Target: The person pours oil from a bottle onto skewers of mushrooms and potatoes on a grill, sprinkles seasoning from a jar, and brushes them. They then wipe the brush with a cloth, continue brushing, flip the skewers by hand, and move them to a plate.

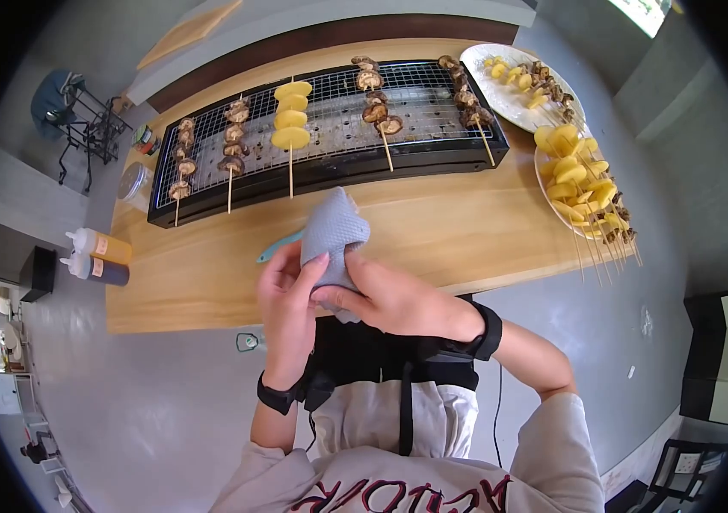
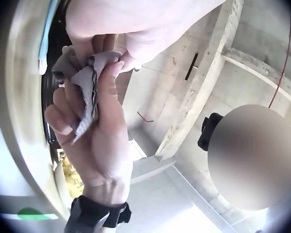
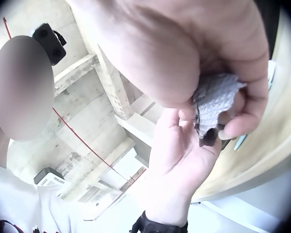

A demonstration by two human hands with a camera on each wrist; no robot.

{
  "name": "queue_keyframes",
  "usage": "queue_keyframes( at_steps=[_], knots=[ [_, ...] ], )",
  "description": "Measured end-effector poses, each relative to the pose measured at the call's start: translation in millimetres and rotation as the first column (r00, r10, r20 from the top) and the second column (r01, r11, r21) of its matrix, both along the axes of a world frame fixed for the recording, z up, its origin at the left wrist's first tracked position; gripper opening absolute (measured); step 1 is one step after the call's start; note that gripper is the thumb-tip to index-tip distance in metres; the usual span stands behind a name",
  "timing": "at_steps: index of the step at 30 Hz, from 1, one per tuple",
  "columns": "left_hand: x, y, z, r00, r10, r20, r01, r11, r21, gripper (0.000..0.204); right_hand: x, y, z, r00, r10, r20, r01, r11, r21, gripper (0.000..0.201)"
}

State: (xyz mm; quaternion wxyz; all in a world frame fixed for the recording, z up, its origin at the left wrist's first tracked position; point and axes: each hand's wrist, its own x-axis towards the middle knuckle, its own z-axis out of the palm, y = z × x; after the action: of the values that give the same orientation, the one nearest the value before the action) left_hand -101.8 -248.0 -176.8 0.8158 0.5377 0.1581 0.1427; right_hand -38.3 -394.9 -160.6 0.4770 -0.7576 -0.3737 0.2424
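A grey-blue textured cloth point(image 1: 334, 229) is bunched up over the table's front edge, between both hands. My left hand point(image 1: 287, 295) pinches its left side, thumb on top. From the right, my right hand point(image 1: 394, 295) grips the cloth with thumb and fingers. In the left wrist view the crumpled cloth point(image 2: 87, 80) sits between the fingers of the two hands; dark marks show along its folds in the right wrist view. Just beyond the left hand, a turquoise handle point(image 1: 277, 248) lies on the table, partly hidden by the hand and cloth.
Behind the hands stands a black grill point(image 1: 330, 175) with several mushroom skewers and a potato-slice skewer point(image 1: 291, 120). At right are a plate of potato skewers point(image 1: 571, 175) and a white oval plate point(image 1: 488, 73). Two squeeze bottles point(image 1: 99, 256) lie at the left edge beside a jar point(image 1: 133, 184).
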Motion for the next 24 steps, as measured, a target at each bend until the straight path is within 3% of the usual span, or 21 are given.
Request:
queue_keyframes(
  at_steps=[2,4,8,10,13,18,20,24],
  knots=[
    [0,-1,-1,1.000,-0.014,-0.004,0.014,1.000,-0.012,0.024,2,-1,-5,0.999,0.030,0.031,-0.027,0.996,-0.090,0.048],
    [0,0,-7,0.999,-0.022,0.024,0.018,0.986,0.164,0.022,3,2,-15,0.981,0.020,0.191,-0.030,0.998,0.052,0.044],
    [2,-6,5,0.999,0.035,0.035,-0.043,0.962,0.271,0.021,-1,3,-6,0.997,0.019,0.072,-0.014,0.997,-0.077,0.043],
    [4,-8,10,0.994,0.106,0.019,-0.107,0.964,0.241,0.017,-7,9,-20,0.938,-0.066,0.339,0.073,0.997,-0.009,0.045],
    [1,17,-5,0.981,0.185,-0.066,-0.149,0.921,0.361,0.017,-18,11,-17,0.901,-0.008,0.433,0.086,0.983,-0.160,0.048],
    [-13,12,4,0.970,0.231,-0.075,-0.203,0.939,0.277,0.020,-23,15,-9,0.835,0.028,0.550,0.057,0.989,-0.137,0.051],
    [-17,16,1,0.966,0.248,-0.068,-0.227,0.946,0.233,0.021,-24,18,-8,0.800,-0.033,0.599,0.116,0.988,-0.100,0.051],
    [-26,23,-17,0.939,0.343,-0.010,-0.338,0.930,0.147,0.021,-30,29,-8,0.759,0.015,0.651,0.113,0.982,-0.154,0.050]
  ],
)
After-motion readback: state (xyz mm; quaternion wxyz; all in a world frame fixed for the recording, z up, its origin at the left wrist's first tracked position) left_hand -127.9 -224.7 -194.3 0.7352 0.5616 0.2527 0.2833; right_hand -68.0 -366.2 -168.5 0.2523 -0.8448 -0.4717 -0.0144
